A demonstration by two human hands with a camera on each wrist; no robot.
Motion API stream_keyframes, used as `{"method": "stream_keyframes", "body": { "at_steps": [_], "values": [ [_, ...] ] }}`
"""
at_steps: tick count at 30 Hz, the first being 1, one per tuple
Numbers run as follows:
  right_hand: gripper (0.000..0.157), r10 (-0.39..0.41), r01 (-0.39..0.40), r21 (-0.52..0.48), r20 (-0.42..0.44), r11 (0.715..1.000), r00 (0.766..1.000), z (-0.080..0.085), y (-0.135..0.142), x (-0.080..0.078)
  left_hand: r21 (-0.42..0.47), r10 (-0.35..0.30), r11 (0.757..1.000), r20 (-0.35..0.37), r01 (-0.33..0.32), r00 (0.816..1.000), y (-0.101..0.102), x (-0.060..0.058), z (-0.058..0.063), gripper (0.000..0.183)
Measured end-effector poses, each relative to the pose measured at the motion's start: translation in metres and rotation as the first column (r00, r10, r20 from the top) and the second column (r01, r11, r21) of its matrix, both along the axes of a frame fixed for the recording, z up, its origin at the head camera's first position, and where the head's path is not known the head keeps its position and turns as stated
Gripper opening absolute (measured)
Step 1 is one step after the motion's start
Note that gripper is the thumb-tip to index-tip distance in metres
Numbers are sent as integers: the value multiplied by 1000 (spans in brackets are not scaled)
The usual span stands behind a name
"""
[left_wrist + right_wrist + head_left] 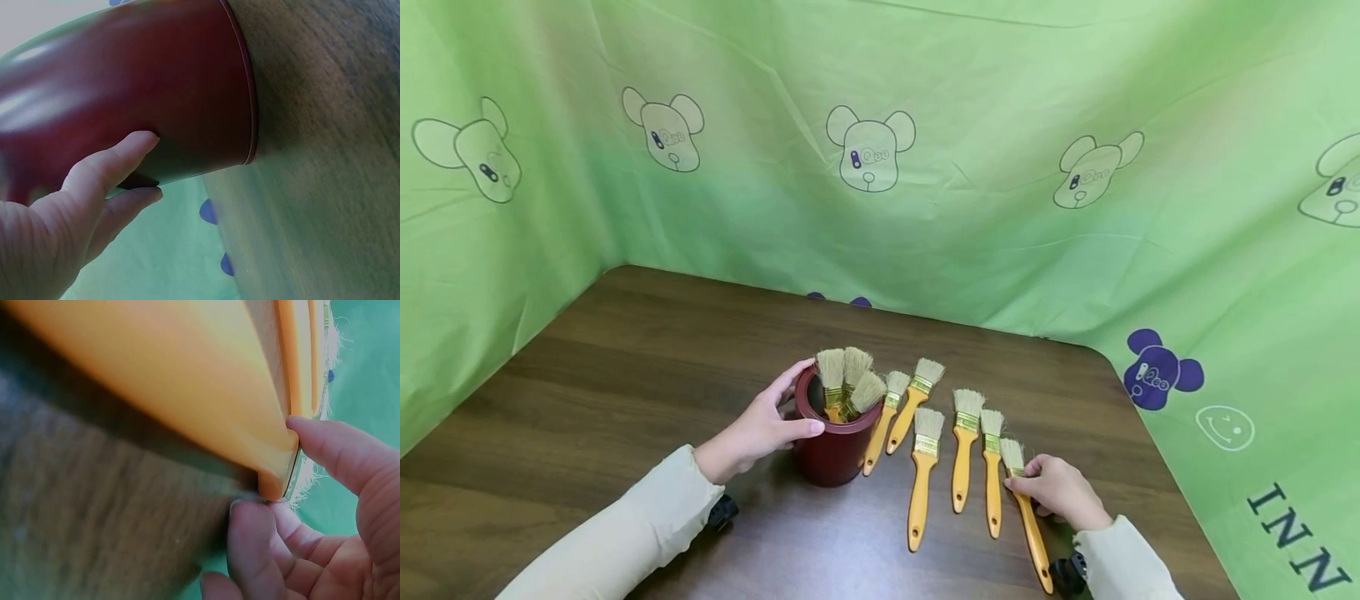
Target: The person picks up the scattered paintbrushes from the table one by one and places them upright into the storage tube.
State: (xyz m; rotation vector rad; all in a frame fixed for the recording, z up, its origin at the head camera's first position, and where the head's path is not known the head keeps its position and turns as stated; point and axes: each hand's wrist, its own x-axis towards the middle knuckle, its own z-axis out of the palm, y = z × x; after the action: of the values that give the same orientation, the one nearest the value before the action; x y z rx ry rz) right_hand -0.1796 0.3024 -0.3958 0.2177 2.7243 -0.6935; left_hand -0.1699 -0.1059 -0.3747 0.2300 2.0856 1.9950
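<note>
My left hand (763,421) grips a dark red cup (831,457) that stands upright, thumb at its near rim and the other fingers round its left side. In the left wrist view, fingertips (145,142) lie along the cup's smooth wall (156,75). Three paintbrushes (831,371) stand in the cup, bristles up. At the right, my right hand (1063,490) pinches the rightmost paintbrush (1032,533) by its yellow handle just below the metal band. The right wrist view has the thumb (325,440) on one side of that handle (187,381) and a forefinger below it.
Several more yellow-handled paintbrushes lie in a loose row between cup and right hand, among them a wide one (922,483) and a narrow one (992,475). The brown wooden table (587,400) is bordered by a green printed cloth (985,250) at the back and sides.
</note>
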Motion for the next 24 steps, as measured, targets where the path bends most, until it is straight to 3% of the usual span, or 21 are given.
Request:
{"method": "stream_keyframes", "body": {
  "at_steps": [14,24],
  "values": [
    [25,5,-6,-44,-4,999,1000,4,-6,0,4,7,1000,8,-7,1000,1,1,1,85],
    [28,12,-42,-140,-207,989,978,21,-20,2,14,12,1000,18,-12,1000,2,1,2,84]
  ]
}}
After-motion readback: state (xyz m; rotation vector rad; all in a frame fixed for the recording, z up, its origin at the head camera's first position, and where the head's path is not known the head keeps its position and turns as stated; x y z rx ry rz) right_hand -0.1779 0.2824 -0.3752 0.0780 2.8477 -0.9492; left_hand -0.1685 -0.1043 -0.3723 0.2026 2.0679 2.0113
